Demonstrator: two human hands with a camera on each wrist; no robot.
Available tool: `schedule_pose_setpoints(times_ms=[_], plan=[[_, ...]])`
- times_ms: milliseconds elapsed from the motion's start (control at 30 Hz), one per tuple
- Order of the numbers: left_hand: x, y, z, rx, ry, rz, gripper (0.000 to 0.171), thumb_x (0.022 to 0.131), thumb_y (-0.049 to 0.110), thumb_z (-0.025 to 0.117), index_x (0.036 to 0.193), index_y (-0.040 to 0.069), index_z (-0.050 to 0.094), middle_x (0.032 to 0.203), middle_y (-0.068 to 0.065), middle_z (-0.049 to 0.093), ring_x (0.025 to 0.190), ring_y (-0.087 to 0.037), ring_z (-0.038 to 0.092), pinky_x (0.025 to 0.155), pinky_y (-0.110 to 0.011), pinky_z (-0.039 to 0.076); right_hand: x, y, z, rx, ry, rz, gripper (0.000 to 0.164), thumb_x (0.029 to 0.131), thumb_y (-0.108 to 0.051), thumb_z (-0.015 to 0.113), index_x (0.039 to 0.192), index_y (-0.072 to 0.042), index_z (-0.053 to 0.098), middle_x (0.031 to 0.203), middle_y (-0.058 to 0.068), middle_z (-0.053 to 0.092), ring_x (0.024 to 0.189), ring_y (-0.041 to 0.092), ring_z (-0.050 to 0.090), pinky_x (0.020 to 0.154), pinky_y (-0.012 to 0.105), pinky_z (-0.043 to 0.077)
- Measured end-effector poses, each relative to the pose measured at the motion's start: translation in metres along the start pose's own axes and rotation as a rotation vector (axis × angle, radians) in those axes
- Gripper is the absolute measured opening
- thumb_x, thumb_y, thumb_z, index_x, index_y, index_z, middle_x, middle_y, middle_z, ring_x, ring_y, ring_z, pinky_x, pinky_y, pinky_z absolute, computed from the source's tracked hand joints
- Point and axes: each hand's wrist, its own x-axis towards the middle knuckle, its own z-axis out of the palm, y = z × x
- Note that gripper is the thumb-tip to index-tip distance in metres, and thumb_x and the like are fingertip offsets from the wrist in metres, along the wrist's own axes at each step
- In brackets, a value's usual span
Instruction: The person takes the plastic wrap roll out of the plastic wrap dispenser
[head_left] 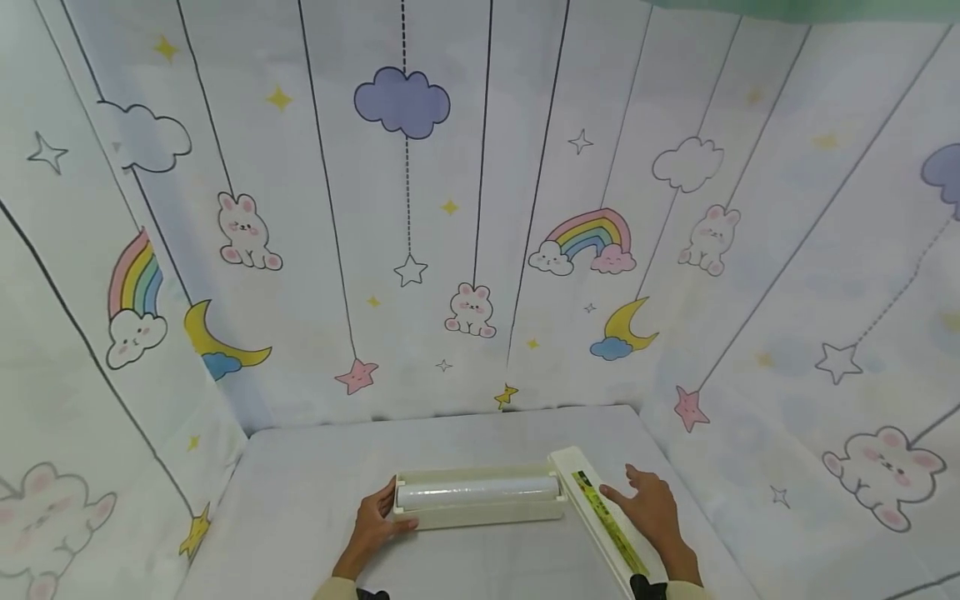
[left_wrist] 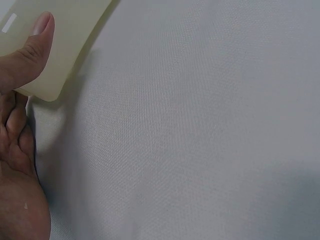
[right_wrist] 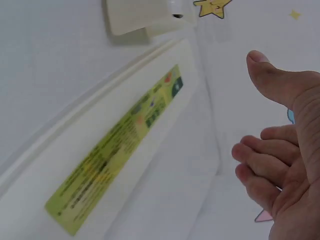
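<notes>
A cream plastic-wrap dispenser box [head_left: 491, 517] lies in the head view with a shiny roll of cling film [head_left: 480, 492] inside it. My left hand [head_left: 371, 527] grips the box's left end, the thumb on its front wall, as the left wrist view also shows with the thumb [left_wrist: 37, 47] on the box corner. To the right a long white lid [head_left: 566, 460] lies slanted, bearing a green-yellow label [right_wrist: 117, 150]. Beside and above this lid is my right hand [head_left: 654, 510], thumb and fingers apart and holding nothing; in the right wrist view it is clear of the lid.
The white cloth-covered table [head_left: 315, 483] runs back to white walls [head_left: 420, 350] printed with bunnies, stars, clouds and rainbows. Walls stand close on the left and right sides too. A green strip [head_left: 825, 10] hangs at the top right.
</notes>
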Motion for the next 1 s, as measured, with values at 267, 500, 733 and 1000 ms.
schedule_pose_setpoints(times_ms=[267,500,733,1000], plan=[[0.000,0.001,-0.002,-0.008,-0.001,-0.018,0.099,0.066,0.008,0.094,0.148,-0.010,0.040,0.151,-0.026,0.046,0.139,-0.042,0.048,0.117,-0.047,0.041,0.033,-0.041,-0.014,0.303,0.073,-0.135,0.069,0.081,-0.041,0.083,0.134,-0.001,0.063,0.127,0.019,0.070,0.109,0.035,0.073,0.091,0.050,0.062],[0.001,-0.001,-0.002,-0.008,0.000,-0.006,0.099,0.066,0.009,0.094,0.148,-0.010,0.040,0.151,-0.026,0.046,0.138,-0.043,0.050,0.115,-0.048,0.044,0.055,-0.078,-0.020,0.533,-0.045,-0.186,0.061,0.078,-0.030,0.088,0.129,-0.003,0.067,0.126,0.020,0.070,0.115,0.037,0.070,0.095,0.042,0.061],[0.004,-0.005,-0.002,0.022,-0.021,0.008,0.100,0.067,0.013,0.094,0.149,-0.008,0.040,0.152,-0.024,0.046,0.138,-0.042,0.049,0.115,-0.046,0.045,0.061,-0.105,-0.005,0.501,-0.237,-0.249,0.049,0.072,-0.020,0.092,0.117,-0.009,0.075,0.114,0.014,0.076,0.110,0.035,0.072,0.095,0.043,0.062],[0.003,-0.005,-0.001,-0.026,-0.009,-0.012,0.101,0.065,0.010,0.095,0.149,-0.007,0.040,0.151,-0.024,0.047,0.141,-0.041,0.047,0.118,-0.047,0.041,0.058,-0.118,0.028,0.058,-0.380,-0.378,0.041,0.065,-0.016,0.094,0.102,-0.012,0.078,0.096,0.001,0.078,0.097,0.023,0.066,0.084,0.045,0.058]])
